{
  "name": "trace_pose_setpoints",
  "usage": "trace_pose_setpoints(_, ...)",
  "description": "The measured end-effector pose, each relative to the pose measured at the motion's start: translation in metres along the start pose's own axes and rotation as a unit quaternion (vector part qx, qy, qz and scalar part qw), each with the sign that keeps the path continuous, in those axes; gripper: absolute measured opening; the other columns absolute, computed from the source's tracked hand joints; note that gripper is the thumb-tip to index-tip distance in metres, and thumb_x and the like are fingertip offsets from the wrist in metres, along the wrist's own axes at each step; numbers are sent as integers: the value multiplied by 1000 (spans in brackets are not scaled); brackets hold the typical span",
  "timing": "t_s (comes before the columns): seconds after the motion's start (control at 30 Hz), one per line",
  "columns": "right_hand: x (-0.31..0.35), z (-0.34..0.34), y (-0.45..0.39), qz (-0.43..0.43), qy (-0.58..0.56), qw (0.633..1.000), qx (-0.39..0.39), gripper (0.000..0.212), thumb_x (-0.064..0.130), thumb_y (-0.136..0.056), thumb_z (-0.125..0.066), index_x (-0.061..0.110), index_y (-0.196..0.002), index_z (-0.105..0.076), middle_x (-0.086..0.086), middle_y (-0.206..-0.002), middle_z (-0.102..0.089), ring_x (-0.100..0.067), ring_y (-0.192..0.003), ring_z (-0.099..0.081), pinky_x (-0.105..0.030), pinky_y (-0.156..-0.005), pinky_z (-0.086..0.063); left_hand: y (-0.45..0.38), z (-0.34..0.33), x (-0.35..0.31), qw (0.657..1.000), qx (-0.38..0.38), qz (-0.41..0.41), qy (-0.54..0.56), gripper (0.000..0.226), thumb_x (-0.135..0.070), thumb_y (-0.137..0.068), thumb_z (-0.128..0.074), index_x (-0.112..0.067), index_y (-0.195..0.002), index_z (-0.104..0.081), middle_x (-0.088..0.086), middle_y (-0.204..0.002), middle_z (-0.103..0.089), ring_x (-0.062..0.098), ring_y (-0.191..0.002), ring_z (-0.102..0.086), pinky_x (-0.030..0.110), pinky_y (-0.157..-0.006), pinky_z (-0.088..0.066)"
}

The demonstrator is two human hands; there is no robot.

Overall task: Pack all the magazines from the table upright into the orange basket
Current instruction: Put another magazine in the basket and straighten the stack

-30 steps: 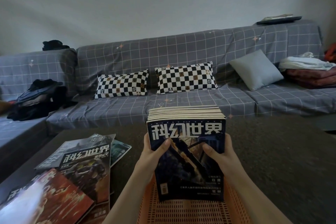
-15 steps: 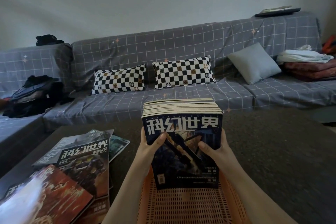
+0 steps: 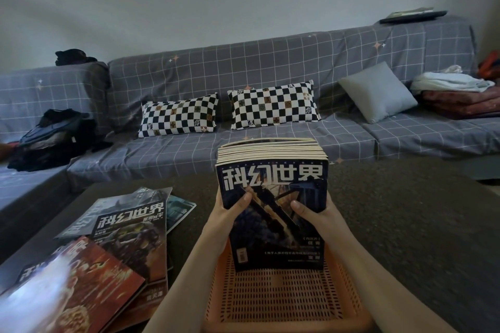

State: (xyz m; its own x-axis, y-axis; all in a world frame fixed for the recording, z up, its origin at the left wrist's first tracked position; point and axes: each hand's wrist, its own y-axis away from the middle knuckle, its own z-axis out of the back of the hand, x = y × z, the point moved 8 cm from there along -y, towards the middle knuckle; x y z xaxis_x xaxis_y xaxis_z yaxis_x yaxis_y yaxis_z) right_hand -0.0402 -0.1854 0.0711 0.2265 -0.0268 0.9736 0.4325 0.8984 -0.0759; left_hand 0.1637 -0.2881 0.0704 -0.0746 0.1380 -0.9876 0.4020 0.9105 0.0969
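A thick stack of magazines (image 3: 273,178) stands upright in the orange basket (image 3: 281,295) at the bottom centre, its dark blue front cover facing me. My left hand (image 3: 227,213) grips the stack's left edge, thumb across the cover. My right hand (image 3: 316,213) grips its right edge the same way. The stack's lower edge sits inside the basket. Several loose magazines (image 3: 113,246) lie fanned flat on the dark table (image 3: 405,224) to the left.
A grey checked sofa (image 3: 243,76) runs behind the table with two black-and-white cushions (image 3: 227,113) and a grey cushion (image 3: 376,92). Dark bags lie on its left end, folded blankets (image 3: 457,92) on its right.
The view has shifted slightly; both hands keep the same grip on the upright stack, which stays in the basket.
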Motion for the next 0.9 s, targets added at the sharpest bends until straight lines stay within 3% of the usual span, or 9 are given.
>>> trace_pose_setpoints(0.13, -4, 1, 1, -20, -28, 999, -6, 73, 79, -47, -69, 63, -114, -44, 24, -104, -66, -8, -102, -61, -48, -96, -46, 0, 3, -1, 999, -29, -11, -13, 107, -60, -35, -85, -37, -131, -45, -8, -113, -63, 15, -100, -63, 31, -73, -51)
trace_pose_setpoints(0.23, -8, 4, 3, -36, -50, 998, -7, 83, 73, -45, -73, 55, -121, -44, 18, -110, -64, -11, -105, -60, -50, -98, -45, 0, 5, 6, 999, -29, -8, -12, 84, -49, -40, -87, -45, -115, -49, -7, -112, -65, 18, -97, -68, 33, -70, -56)
trace_pose_setpoints(0.37, -6, 3, 2, -37, -20, 999, 7, 77, 51, -67, -74, 49, -133, -34, 13, -121, -61, -18, -112, -57, -53, -101, -40, -2, 4, 9, 999, -40, -14, -20, 69, -24, -66, -83, -38, -124, -48, -6, -110, -66, 15, -91, -69, 26, -58, -58)
trace_pose_setpoints(0.5, -5, 1, 0, -41, -5, 999, 4, 73, 45, -74, -71, 51, -135, -32, 12, -122, -61, -19, -115, -56, -53, -102, -38, -7, 8, 10, 998, -58, -8, -15, 64, -16, -75, -79, -33, -129, -49, -5, -110, -67, 21, -97, -68, 43, -76, -60)
trace_pose_setpoints(0.57, -5, 1, -1, -45, -2, 999, 4, 73, 45, -74, -71, 51, -135, -33, 12, -122, -62, -18, -115, -56, -53, -102, -38, -9, 9, 11, 998, -62, -10, -16, 61, -16, -75, -79, -34, -125, -52, -7, -106, -68, 18, -93, -69, 37, -68, -60)
trace_pose_setpoints(0.7, -6, 1, -1, -44, 0, 999, 3, 76, 49, -69, -73, 49, -134, -34, 12, -121, -62, -18, -113, -57, -53, -101, -40, -6, 9, 11, 997, -65, -16, -25, 63, -19, -73, -80, -35, -126, -50, -10, -106, -67, 14, -91, -69, 32, -64, -58)
trace_pose_setpoints(0.83, -4, 2, 2, -43, -6, 999, -2, 89, 56, -60, -75, 48, -136, -30, 11, -126, -58, -17, -115, -55, -52, -102, -40, -2, 5, 6, 998, -54, -29, -34, 87, -21, -70, -82, -29, -144, -36, -1, -121, -62, 23, -106, -64, 50, -90, -54)
trace_pose_setpoints(0.9, -2, 3, 3, -41, -6, 999, -5, 90, 54, -62, -75, 47, -138, -28, 10, -130, -56, -18, -117, -54, -52, -102, -39, 3, 2, 2, 997, -46, -45, -43, 95, -24, -67, -82, -30, -147, -32, -1, -126, -59, 21, -110, -62, 48, -93, -53)
